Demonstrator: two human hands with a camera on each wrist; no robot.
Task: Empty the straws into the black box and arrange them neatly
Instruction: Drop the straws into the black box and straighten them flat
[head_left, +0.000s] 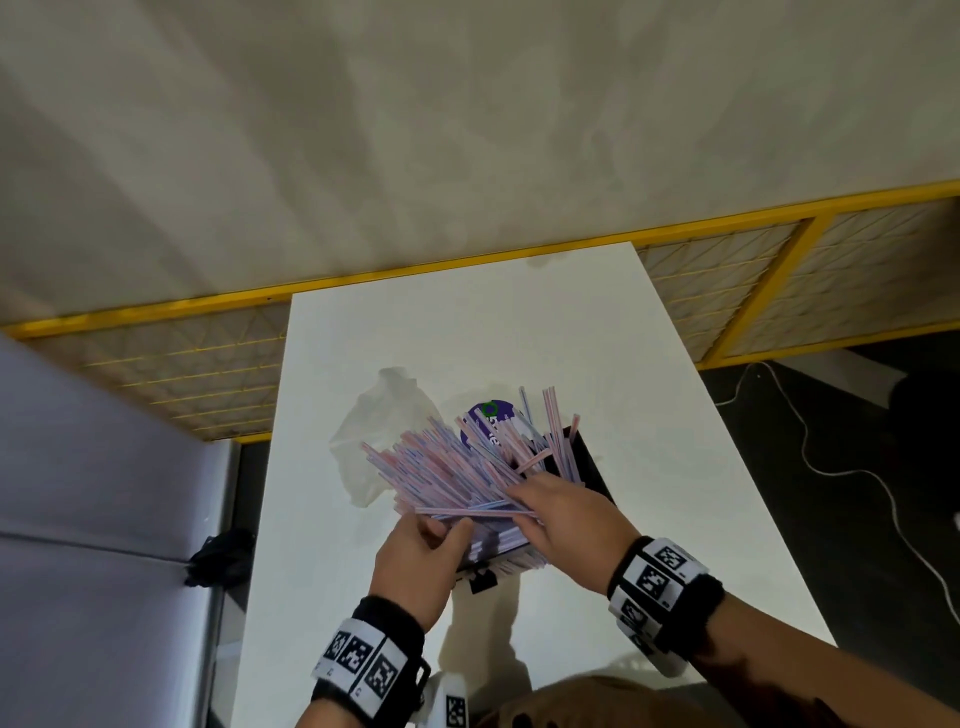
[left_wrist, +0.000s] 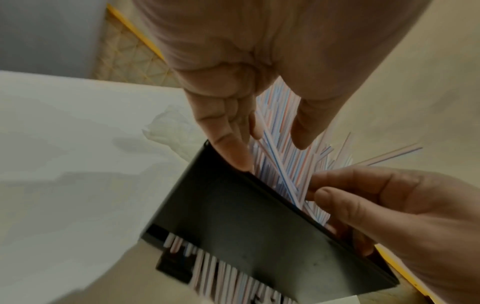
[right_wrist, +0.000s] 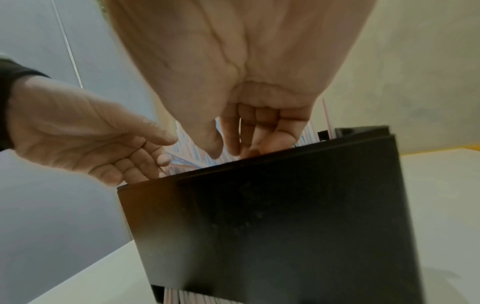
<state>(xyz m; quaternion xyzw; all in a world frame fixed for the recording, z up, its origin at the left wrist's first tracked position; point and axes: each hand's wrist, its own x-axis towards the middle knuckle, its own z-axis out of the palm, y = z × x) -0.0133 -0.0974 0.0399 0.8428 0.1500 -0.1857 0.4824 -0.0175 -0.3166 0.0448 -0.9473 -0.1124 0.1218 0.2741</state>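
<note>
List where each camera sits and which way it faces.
Head: worn on head, looks down at table, straws, box; left hand, right hand show.
Left wrist: looks along left hand into straws; right hand shows.
Right wrist: looks along right hand past box side; left hand shows.
Shared: both wrist views catch box and both hands.
</note>
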